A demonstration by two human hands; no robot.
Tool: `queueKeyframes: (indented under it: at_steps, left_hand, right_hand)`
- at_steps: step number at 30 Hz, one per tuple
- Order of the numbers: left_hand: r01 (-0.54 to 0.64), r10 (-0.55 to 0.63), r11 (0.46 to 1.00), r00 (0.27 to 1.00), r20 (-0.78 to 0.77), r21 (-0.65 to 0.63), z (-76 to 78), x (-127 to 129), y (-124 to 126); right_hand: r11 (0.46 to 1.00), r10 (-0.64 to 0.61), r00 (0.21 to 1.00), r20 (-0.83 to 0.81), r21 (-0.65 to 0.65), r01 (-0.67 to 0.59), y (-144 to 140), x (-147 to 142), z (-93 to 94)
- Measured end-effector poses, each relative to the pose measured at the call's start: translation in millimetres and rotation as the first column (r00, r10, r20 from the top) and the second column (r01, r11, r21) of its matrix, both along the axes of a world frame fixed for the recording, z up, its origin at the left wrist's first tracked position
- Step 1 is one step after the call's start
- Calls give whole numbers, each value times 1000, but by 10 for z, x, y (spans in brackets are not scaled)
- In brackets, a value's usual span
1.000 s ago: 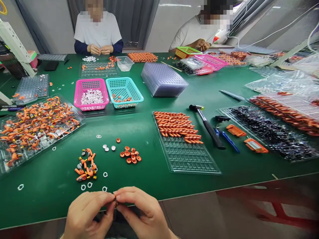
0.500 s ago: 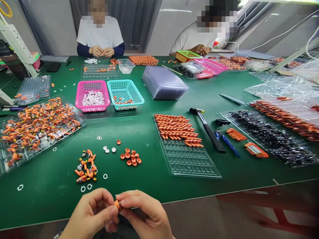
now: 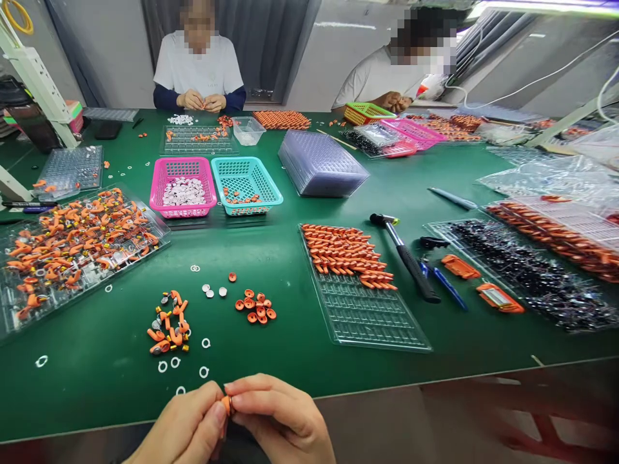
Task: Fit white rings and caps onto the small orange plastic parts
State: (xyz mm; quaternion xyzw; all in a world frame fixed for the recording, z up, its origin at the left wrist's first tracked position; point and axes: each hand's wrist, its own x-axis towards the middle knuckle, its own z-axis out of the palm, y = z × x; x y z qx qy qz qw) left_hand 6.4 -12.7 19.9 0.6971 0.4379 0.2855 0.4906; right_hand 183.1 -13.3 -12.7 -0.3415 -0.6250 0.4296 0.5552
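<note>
Orange part (image 3: pixel 225 404) — 1 — pinched between fingers of left hand (image 3: pixel 186 428) and right hand (image 3: pixel 280 422).

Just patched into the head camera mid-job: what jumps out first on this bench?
At the near edge, the left hand and right hand pinch one small orange part between their fingertips. Just beyond lie a pile of orange caps, a heap of orange pieces and loose white rings on the green table. Farther back, a pink basket stands left of a teal basket; a hammer lies to the right.
</note>
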Motion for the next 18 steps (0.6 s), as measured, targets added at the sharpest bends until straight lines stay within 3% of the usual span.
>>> queueKeyframes:
  at_steps: [8, 14, 18]
  left_hand:
    - [71, -57, 986, 994, -96, 152, -150, -17, -18]
    - [54, -43, 991, 995, -92, 121, -102, 14, -30]
    - [14, -6, 989, 998, -57, 144, -152, 43, -73]
  right_hand:
    - [999, -18, 999, -28, -38, 17, -9, -20, -5]
    - [1000, -1, 1000, -24, -10, 0, -34, -11, -36]
    - [999, 33, 999, 0, -2, -33, -55, 14, -58]
